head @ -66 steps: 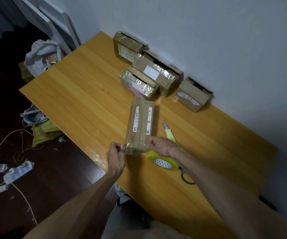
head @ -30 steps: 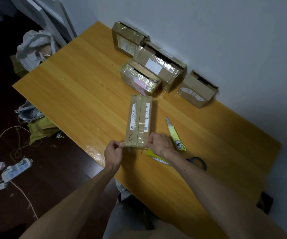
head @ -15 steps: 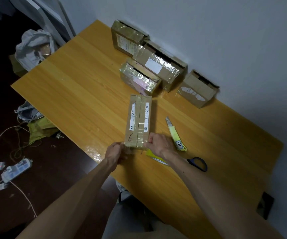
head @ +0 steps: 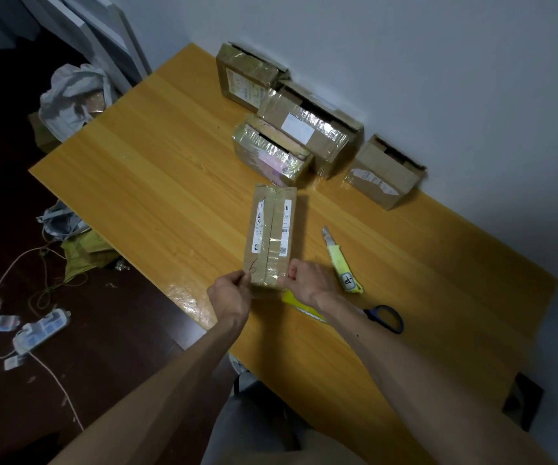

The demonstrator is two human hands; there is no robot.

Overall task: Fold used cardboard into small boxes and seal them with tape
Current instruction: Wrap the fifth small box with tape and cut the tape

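1. Head view: wooden table [head: 157, 182] is set against a grey wall; cables and a power strip [head: 41, 330] are seen on the dark floor left of it.
2. Long taped box [head: 271, 234] lies flat mid-table, near end pinched between left hand [head: 229, 298] and right hand [head: 309, 281], both closed on it.
3. Four taped boxes [head: 299, 129] are grouped beyond it by the wall.
4. Yellow utility knife [head: 341, 263] lies just right of the long box; scissors handle [head: 385, 318] and yellow tape dispenser [head: 299, 305] are partly hidden by the right forearm.

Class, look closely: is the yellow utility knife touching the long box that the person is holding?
Apart. The head view shows bare table between the yellow utility knife and the long box.
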